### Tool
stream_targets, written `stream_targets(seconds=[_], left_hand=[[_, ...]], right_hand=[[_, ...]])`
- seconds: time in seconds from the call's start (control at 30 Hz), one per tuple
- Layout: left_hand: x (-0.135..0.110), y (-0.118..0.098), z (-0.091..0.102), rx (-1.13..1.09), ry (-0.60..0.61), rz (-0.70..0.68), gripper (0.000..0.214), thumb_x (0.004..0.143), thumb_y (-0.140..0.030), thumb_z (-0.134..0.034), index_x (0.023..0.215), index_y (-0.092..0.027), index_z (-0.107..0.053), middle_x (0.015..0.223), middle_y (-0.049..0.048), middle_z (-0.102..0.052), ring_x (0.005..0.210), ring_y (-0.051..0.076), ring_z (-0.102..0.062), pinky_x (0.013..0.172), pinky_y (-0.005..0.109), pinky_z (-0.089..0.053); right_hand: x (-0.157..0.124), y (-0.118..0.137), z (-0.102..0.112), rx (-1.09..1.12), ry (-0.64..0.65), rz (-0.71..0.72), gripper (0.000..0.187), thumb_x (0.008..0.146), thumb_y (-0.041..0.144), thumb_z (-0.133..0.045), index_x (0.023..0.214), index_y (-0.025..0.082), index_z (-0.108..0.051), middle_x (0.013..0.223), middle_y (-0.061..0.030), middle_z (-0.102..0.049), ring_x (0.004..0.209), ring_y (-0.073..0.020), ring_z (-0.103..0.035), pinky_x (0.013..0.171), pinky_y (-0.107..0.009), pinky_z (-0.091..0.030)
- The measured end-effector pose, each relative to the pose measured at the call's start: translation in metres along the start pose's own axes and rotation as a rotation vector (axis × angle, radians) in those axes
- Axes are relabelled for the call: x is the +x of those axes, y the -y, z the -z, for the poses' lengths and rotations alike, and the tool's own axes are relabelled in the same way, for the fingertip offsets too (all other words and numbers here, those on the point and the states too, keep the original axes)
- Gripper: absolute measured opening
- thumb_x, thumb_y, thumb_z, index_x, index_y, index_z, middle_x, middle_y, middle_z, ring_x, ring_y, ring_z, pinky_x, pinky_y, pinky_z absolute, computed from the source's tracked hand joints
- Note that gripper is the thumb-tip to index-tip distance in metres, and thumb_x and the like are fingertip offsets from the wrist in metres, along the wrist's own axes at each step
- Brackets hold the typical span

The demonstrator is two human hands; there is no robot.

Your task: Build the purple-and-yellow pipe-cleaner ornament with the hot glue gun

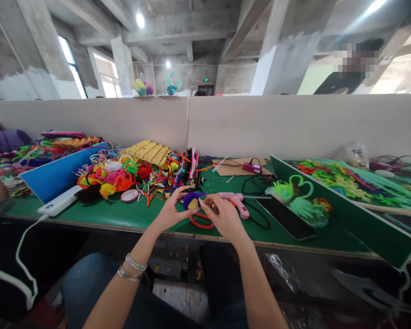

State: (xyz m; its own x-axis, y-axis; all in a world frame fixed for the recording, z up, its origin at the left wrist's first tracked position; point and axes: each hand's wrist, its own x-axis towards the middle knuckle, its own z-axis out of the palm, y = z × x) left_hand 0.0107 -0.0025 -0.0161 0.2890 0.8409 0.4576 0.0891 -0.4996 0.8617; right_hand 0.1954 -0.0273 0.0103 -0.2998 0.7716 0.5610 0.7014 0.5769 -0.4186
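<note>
My left hand (171, 212) and my right hand (224, 217) meet near the table's front edge. Between their fingertips is a small blue and yellow fuzzy pipe-cleaner piece (191, 199), gripped from both sides. My fingers cover part of it, so its full shape is hidden. A red-orange loop (202, 225) shows just beneath the hands; whether it is joined to the piece I cannot tell. Right beside my right hand lies a pink glue gun (241, 208).
To the left are a pile of colourful pipe-cleaner pieces (116, 176), a yellow egg tray (149, 151), a white power bank (60, 201) and a blue divider (63, 173). A dark phone (286, 218), green pipe-cleaner swans (304, 203) and a green divider (342, 214) are at right.
</note>
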Motion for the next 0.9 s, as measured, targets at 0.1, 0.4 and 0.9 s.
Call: stream_targets(seconds=[0.1,0.4,0.9], left_hand=[[0.002,0.002,-0.002,-0.201,-0.006,0.063,0.062,0.067,-0.028,-0.071,0.121,-0.02,-0.04,0.104,0.008,-0.062,0.095,0.019,-0.059,0.088,0.034,-0.045],[0.008,0.008,0.0,-0.56,-0.067,0.169,0.05,0.063,-0.031,-0.074,0.108,-0.019,-0.057,0.097,0.0051,-0.066,0.089,0.018,-0.061,0.079,0.027,-0.047],[0.007,-0.006,0.003,-1.266,-0.079,0.389,0.043,0.084,-0.041,-0.043,0.097,-0.007,-0.064,0.072,0.0123,-0.064,0.058,0.015,-0.056,0.059,0.028,-0.045]], right_hand=[[0.0,-0.001,0.002,0.051,-0.013,-0.015,0.022,0.09,0.038,-0.039,0.086,0.02,-0.051,0.077,-0.0015,-0.062,0.07,-0.0152,-0.056,0.062,-0.025,-0.038],[0.002,-0.018,-0.001,-0.081,-0.089,-0.081,0.018,0.089,0.032,-0.041,0.08,0.02,-0.051,0.072,-0.0024,-0.061,0.067,-0.0166,-0.056,0.061,-0.027,-0.038],[0.0,-0.031,-0.014,-0.194,0.047,-0.09,0.015,0.087,0.029,-0.042,0.086,0.019,-0.054,0.088,-0.0057,-0.064,0.087,-0.0208,-0.058,0.077,-0.033,-0.042]])
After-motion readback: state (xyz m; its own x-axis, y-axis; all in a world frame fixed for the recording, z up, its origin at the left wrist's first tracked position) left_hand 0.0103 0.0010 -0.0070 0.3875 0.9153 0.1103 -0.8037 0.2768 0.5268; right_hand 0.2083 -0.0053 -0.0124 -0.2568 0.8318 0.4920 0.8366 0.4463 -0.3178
